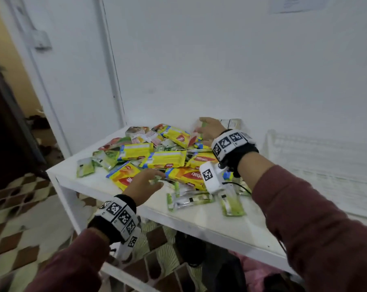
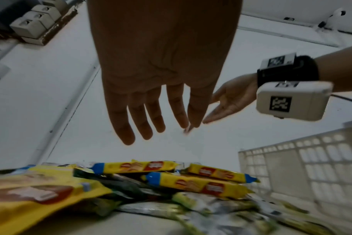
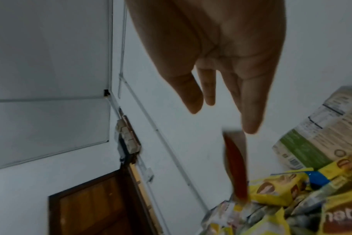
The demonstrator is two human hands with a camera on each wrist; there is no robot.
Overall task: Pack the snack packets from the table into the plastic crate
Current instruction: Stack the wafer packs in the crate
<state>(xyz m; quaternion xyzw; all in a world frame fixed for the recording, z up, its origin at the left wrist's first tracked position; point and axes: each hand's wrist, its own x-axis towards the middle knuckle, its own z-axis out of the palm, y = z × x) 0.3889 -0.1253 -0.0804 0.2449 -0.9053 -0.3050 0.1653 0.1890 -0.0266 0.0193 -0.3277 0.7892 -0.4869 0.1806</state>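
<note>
Over the near edge of the heap, the person's left hand (image 1: 143, 182) hovers palm down with its fingers (image 2: 123, 127) straight and slightly spread, holding nothing; the left wrist view shows clear air between it and the wrappers. Directly under and just ahead of those fingertips lies a yellow packet (image 1: 125, 178), its long axis running slantwise from the near left toward the far right, so this hand is much the nearer one for it. Farther back, the right hand (image 1: 210, 130) reaches to the rear of the pile, also released, fingers (image 3: 249, 111) extended toward a red-sided packet (image 3: 236, 165) standing on edge; whether it touches that packet I cannot tell. Both hands face the snack packets (image 1: 163, 159), which lie jumbled on the white table (image 1: 210, 220), none lifted yet. Off to the right, past the right forearm, stands the plastic crate (image 1: 321, 157), well apart from the left hand, so anything taken here would, I judge, have to travel rightward across the pile.
</note>
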